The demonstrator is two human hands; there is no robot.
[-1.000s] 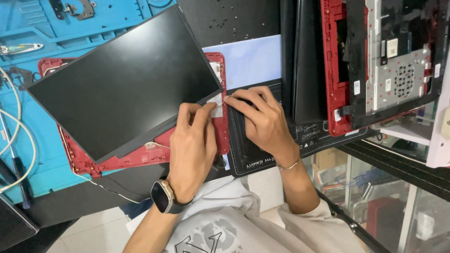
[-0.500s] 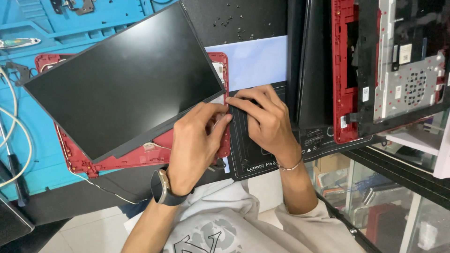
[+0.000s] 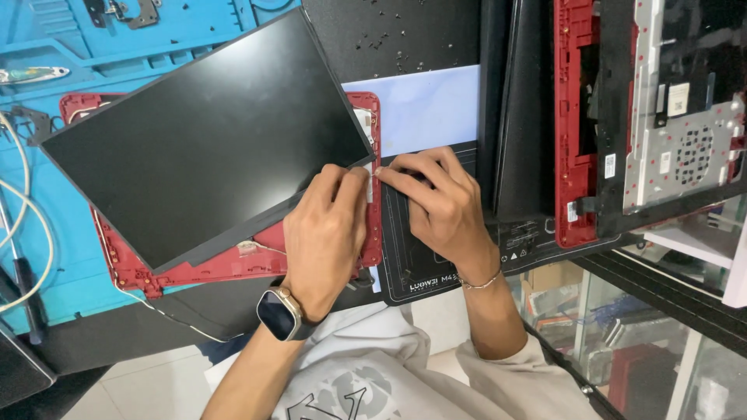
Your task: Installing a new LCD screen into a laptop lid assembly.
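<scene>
At the red plastic laptop lid's [image 3: 233, 264] edge, left hand [image 3: 325, 233] and right hand [image 3: 436, 204] meet. Fingertips pinch a small pale strip [image 3: 369, 185]. Flat black display panel [image 3: 202, 140] lies tilted above.

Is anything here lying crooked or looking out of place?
Yes. The black display panel lies askew, rotated across the red lid frame instead of seated inside it. Both hands, left and right, meet at its lower right corner. Small screws lie scattered loose on the black mat.

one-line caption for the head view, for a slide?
Both hands, left hand and right hand, pinch at the edge of a red laptop lid under a tilted black screen panel.
</scene>
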